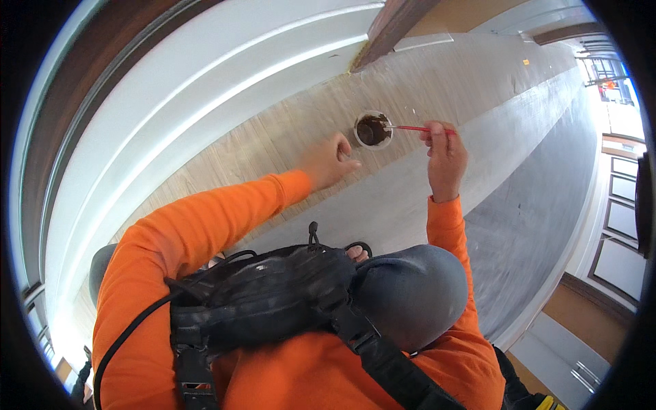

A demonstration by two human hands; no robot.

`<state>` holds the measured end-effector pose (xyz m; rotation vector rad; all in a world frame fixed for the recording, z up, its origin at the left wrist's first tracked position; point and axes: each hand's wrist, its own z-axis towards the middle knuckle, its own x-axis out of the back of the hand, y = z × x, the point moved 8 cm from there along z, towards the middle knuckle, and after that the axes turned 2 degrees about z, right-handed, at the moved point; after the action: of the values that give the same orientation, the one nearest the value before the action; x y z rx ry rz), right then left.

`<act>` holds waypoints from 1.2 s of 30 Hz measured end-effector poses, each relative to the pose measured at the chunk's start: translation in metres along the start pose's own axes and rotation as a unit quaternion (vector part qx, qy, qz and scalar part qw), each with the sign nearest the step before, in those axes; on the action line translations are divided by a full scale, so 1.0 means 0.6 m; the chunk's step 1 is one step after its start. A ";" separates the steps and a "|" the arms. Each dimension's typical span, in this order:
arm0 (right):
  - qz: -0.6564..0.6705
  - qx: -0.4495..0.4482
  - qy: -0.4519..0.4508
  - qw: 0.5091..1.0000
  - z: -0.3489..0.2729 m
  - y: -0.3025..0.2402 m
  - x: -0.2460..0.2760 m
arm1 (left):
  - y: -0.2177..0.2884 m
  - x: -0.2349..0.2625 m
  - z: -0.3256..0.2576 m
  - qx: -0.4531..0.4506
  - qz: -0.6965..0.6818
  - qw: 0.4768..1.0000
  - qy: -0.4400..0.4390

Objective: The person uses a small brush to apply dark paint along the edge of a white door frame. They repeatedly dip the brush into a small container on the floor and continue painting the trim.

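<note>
On the wood-look floor point(273, 140), near the pale strip's point(389, 179) edge, stands a brown-smeared tub point(374, 143). The right hand point(445, 160) pinches a red brush point(414, 128) over it; the left point(326, 162), half-open, seemingly empty, could topple it by swinging.

Pale wood-look plank flooring point(263, 137) meets a broad grey floor strip point(526, 198). A white moulded wall point(198, 89) curves along the left, ending near a dark brown post point(391, 34); dark-framed white panels point(618, 266) line the right, below bright daylight point(623, 113).
</note>
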<state>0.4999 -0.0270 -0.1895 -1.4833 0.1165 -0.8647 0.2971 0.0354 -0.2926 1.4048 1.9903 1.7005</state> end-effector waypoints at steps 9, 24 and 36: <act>-0.140 0.072 -0.134 0.978 0.010 0.039 -0.092 | 0.050 0.024 0.076 -0.099 0.223 0.968 0.060; -0.072 0.083 -0.099 0.989 0.000 0.025 -0.086 | 0.045 0.005 0.098 -0.128 0.183 0.974 0.043; -0.060 0.260 -0.200 0.943 -0.074 -0.089 -0.186 | -0.056 0.162 -0.009 -0.059 0.182 0.977 0.099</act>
<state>0.3734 0.0077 -0.1964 -1.1394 -0.4775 -0.6075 0.2231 0.1056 -0.2778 1.6992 1.7660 2.1486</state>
